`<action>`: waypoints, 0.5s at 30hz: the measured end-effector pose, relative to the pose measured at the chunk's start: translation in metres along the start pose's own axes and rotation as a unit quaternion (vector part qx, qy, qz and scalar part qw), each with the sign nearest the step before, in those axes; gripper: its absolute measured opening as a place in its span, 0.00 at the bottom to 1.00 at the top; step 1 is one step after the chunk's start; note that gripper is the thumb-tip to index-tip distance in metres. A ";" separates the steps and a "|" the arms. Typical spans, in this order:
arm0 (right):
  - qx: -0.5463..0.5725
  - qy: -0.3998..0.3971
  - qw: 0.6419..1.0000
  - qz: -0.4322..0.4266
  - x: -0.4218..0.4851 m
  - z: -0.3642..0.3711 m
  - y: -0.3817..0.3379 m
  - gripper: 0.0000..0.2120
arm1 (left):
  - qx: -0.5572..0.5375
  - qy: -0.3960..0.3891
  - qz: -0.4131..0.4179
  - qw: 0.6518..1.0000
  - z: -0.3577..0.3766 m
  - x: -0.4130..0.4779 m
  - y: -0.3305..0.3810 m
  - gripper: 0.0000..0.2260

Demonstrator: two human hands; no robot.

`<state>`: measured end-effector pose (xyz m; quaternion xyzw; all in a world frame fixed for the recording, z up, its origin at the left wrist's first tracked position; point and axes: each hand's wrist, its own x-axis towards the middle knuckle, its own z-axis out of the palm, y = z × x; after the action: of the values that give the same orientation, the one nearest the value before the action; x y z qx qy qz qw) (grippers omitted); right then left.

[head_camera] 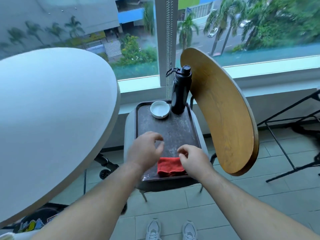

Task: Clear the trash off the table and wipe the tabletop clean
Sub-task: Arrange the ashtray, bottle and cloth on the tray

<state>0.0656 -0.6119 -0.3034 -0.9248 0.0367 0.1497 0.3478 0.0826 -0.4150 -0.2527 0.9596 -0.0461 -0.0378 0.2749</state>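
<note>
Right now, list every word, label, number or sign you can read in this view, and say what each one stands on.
Nothing in this view can be read for certain.
Dark item under the white table: colourful lettering, too blurred to read.
Blue sign outside the window: too small and blurred.
Black bottle, white ashtray, red cloth: no text shows.

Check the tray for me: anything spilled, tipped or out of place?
Nothing is tipped: the water bottle and ashtray stand upright. The tray shows whitish smears on its dark surface, and it sits on a chair seat, not the white table.
</note>
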 end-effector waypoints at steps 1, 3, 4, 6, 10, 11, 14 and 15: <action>0.023 0.019 1.000 0.003 0.001 -0.006 -0.008 0.09 | -0.015 0.035 0.010 0.999 -0.019 0.006 0.014 0.07; 0.064 0.054 0.996 0.002 0.003 -0.017 -0.026 0.06 | -0.046 0.091 0.033 0.994 -0.062 0.017 0.039 0.06; 0.077 0.070 0.995 -0.001 0.005 -0.022 -0.035 0.06 | -0.058 0.106 0.045 0.992 -0.084 0.023 0.051 0.06; 0.096 0.091 0.991 -0.003 0.010 -0.029 -0.053 0.06 | -0.074 0.111 0.066 0.989 -0.124 0.035 0.065 0.07; 0.104 0.119 0.987 0.009 0.026 -0.033 -0.084 0.06 | -0.048 0.140 0.094 0.984 -0.188 0.069 0.063 0.08; 0.105 0.125 0.986 0.013 0.032 -0.033 -0.090 0.06 | -0.039 0.143 0.103 0.984 -0.199 0.080 0.058 0.08; 0.124 0.126 0.984 0.038 0.049 -0.028 -0.098 0.06 | 0.001 0.134 0.122 0.983 -0.210 0.111 0.043 0.08; 0.127 0.125 0.983 0.051 0.057 -0.025 -0.098 0.07 | 0.011 0.127 0.123 0.984 -0.209 0.119 0.039 0.08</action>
<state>0.1430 -0.5522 -0.2406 -0.8813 0.1462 0.0445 0.4471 0.2188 -0.3513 -0.0614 0.9464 -0.1292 0.1194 0.2709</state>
